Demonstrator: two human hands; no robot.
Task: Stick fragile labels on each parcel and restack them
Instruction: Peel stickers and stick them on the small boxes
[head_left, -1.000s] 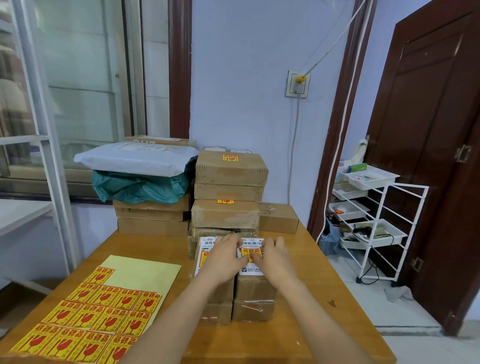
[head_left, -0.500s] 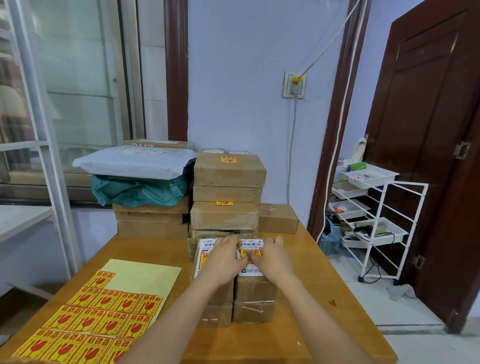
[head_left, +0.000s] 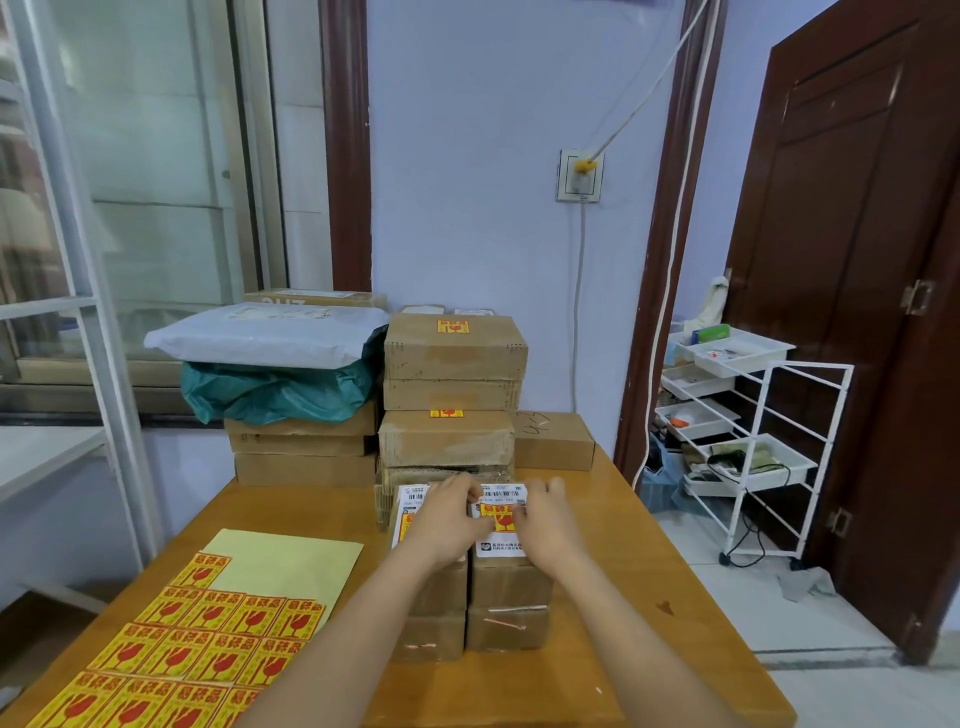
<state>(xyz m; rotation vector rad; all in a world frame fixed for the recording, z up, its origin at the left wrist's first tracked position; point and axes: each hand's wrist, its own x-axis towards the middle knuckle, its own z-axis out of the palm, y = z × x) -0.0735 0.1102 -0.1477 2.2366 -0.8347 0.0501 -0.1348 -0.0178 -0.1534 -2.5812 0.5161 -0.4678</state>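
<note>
Pressing down on a fragile label (head_left: 497, 515), both hands work on top of the near right parcel (head_left: 506, 582), one of two short stacks side by side on the wooden surface (head_left: 623, 571). The left hand (head_left: 451, 522) lies flat with its fingers (head_left: 470, 488) fairly straight, covering much of the left stack's top and reaching the label's left edge. The right hand (head_left: 545, 522) rests at the label's right edge, fingers (head_left: 550, 487) loosely extended; neither hand grips anything that I can see. The label sits between the two hands, over the white shipping slip (head_left: 500, 546), just below the barcode.

Risk, as I judge it: uneven pressing could trap a crease or leave a lifted corner, and a label nudged towards the fingertips would cover the barcode. Leaning hard on two loose stacks might also shove the upper box off the lower.

Beyond the fingertips stands the taller stack of labelled parcels (head_left: 452, 364); left of the left forearm lies the label sheet (head_left: 197, 644), many stickers unused.
</note>
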